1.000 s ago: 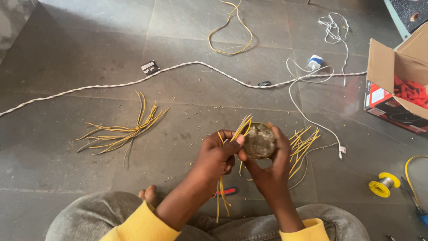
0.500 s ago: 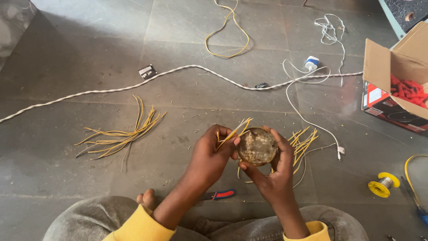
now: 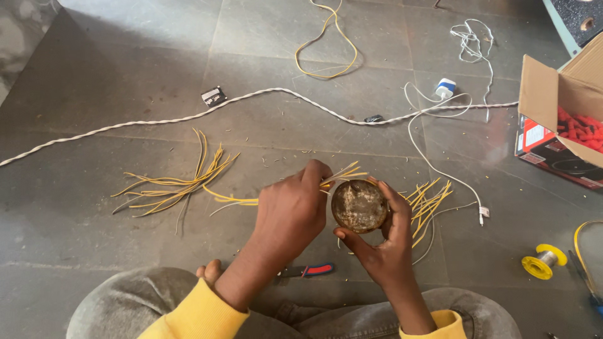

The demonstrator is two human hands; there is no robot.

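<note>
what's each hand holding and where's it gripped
The right hand cups a round dirty tin by its rim and side. The left hand pinches yellow wire pieces at the tin's top edge.

Soft daylight fills the room, bright and even. A pale sheen lies on the grey floor [image 3: 125, 56] far above the cardboard box [image 3: 559, 107], toward the top left. Shadows near the box are weak and short. The picture is sharp, with slight bending at the edges.
</note>
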